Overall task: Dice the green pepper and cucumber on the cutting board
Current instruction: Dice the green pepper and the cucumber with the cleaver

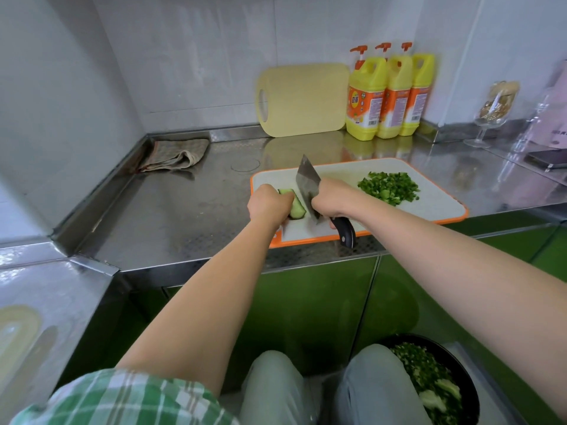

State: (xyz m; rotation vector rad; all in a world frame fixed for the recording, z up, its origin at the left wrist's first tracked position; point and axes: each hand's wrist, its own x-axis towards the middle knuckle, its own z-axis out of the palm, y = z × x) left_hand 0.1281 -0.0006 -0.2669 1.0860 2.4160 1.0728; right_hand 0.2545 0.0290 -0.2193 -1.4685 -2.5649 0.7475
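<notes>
A white cutting board [429, 207] with an orange rim lies on the steel counter. On its left end lies a cucumber piece [297, 208], cut face toward me, and my left hand [268, 204] holds it down with curled fingers. My right hand [333, 198] grips the black handle of a cleaver [306, 182], whose blade stands edge-down just right of the cucumber. A heap of diced green pepper [389, 187] sits on the board's right half.
A yellow board [303, 99] leans on the back wall beside three yellow detergent bottles [389, 96]. A folded cloth [178, 154] lies back left. A glass [491, 118] and phone [549, 159] sit at right. A black bowl of chopped greens [435, 384] stands below by my knees.
</notes>
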